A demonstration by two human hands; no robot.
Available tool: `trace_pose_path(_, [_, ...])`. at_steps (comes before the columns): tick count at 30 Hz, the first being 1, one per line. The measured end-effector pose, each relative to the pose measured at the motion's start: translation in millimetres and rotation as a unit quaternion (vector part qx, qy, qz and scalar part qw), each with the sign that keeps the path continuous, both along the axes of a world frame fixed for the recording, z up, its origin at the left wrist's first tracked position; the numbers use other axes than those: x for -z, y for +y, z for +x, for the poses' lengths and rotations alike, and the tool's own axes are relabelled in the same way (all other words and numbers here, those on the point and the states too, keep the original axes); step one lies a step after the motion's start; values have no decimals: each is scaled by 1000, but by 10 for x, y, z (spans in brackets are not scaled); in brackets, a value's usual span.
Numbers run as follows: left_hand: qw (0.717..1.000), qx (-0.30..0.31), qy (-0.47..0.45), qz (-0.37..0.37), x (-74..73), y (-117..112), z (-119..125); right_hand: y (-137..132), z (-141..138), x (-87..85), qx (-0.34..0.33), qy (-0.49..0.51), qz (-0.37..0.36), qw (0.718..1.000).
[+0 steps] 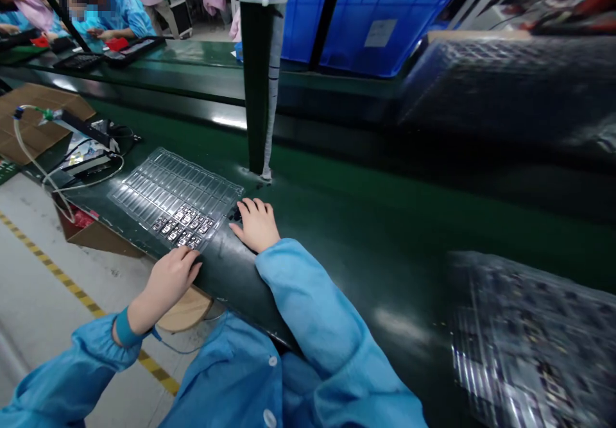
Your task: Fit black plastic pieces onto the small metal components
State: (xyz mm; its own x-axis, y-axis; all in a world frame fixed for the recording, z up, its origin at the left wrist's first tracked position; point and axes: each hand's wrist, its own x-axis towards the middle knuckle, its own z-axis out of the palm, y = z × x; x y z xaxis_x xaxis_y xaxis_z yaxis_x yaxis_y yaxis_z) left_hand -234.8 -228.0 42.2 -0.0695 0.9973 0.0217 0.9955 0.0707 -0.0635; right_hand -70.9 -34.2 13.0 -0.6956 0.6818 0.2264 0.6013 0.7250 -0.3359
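A clear plastic blister tray (pixel 144 187) lies on the green bench, with rows of pockets. Several small circuit boards (pixel 185 221) fill the pockets toward its near right end. My left hand (pixel 168 280), a blue band around its wrist, is at the tray's near corner beside the boards. Its fingers are bent and close together over the edge, and the thumb is partly hidden. Just beyond the tray's right edge, my right hand (pixel 258 224) rests low over the bench with fingers apart. Small dark pieces (pixel 235 214) lie by its fingertips, partly covered.
A green post (pixel 260 94) rises from the bench ahead. Blurred trays of parts (pixel 534 344) lie at right. A blue bin (pixel 356 30) stands on the raised shelf. Tubed equipment (pixel 84 139) and an open carton (pixel 96 235) are at left. A co-worker (pixel 125 14) sits far left.
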Motion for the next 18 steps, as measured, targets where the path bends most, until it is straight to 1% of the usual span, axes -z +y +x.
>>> trace_pose_path(4, [1000, -13, 22, -4, 10, 67, 10, 14, -114, -21, 21, 3, 8, 1000])
trace_pose_path(7, [998, -47, 40, 1, 6, 130, 14, 23, -173, -42, 34, -3, 22, 999])
trace_pose_path(10, [995, -80, 54, -2, 2, 212, 2, 30, -216, -60, 29, -14, 25, 999])
trace_pose_path(13, [993, -105, 49, -7, 0, 306, -29, 37, -226, -71, 14, -28, 16, 999])
trace_pose_path(18, [994, -111, 14, -13, -1, 478, -99, 52, -137, -84, 8, -37, 4, 999])
